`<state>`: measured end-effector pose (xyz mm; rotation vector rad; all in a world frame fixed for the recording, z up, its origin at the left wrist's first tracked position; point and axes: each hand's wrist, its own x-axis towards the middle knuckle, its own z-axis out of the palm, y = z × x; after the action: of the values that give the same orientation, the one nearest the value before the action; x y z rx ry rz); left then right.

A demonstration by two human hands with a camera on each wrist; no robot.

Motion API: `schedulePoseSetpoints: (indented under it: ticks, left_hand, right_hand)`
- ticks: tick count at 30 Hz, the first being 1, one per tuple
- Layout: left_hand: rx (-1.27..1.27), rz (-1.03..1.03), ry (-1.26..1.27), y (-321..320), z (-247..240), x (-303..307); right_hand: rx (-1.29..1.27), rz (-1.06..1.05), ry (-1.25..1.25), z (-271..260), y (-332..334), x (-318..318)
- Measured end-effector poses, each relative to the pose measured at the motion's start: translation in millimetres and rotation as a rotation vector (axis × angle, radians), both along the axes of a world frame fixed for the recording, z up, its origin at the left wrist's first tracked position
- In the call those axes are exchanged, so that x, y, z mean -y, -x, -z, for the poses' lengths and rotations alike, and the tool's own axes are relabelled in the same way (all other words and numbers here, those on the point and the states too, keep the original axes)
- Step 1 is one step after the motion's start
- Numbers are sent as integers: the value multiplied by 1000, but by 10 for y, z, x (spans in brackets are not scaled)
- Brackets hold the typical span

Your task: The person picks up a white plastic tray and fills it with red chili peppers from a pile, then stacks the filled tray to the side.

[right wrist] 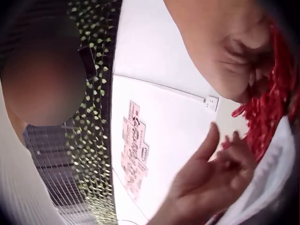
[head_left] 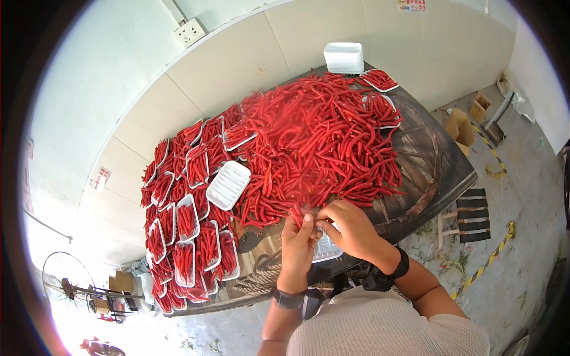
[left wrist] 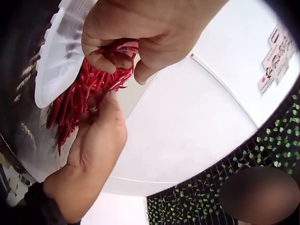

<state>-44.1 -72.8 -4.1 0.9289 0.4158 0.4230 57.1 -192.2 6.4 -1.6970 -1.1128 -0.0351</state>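
Observation:
My left hand (head_left: 297,246) grips a few red chili peppers (head_left: 296,211), thumb up, at the table's near edge. In the left wrist view, red chilies (left wrist: 123,47) show between its curled fingers. Close on its right is my right hand (head_left: 353,228), fingers bent inward and fingertips right at the left hand's. Whether those fingers pinch a chili I cannot tell. Below the hands lies a white ribbed tray (head_left: 326,248), partly hidden by them. Beyond them spreads a big heap of loose red chilies (head_left: 320,136).
Many white trays filled with chilies (head_left: 185,218) crowd the table's left side. A bare white tray (head_left: 228,185) lies beside the heap. At the back stands a stack of white trays (head_left: 344,57). A slatted stool (head_left: 473,215) and cardboard box (head_left: 459,129) are on the floor at right.

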Motion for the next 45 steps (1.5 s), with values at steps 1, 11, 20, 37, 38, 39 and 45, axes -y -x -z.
schedulePoseSetpoints:
  ticks: [1,11,20,37,38,39,45]
  left_hand:
    - [28,-18,-1,-2,38,-23]
    - [30,-76,41,34,-11,-27]
    - [67,42,170,59,-35,-74]
    - [324,72,321,137,161,-209]
    - [261,43,254,133,155,-201]
    - [261,46,257,110,120,-174]
    - [142,-53,283,87,26,-135]
  right_hand:
    - [30,11,-13,3,-25,11]
    - [319,188,429,239,-235,203]
    - [193,-57,-5,-72,5,89]
    - [161,347,102,49,-400,-25]
    - [23,234,-48,-47,-286,-31]
    - [-38,149,-83,-117,-145,-42]
    - [-56,-127,-115,-29,167,-235]
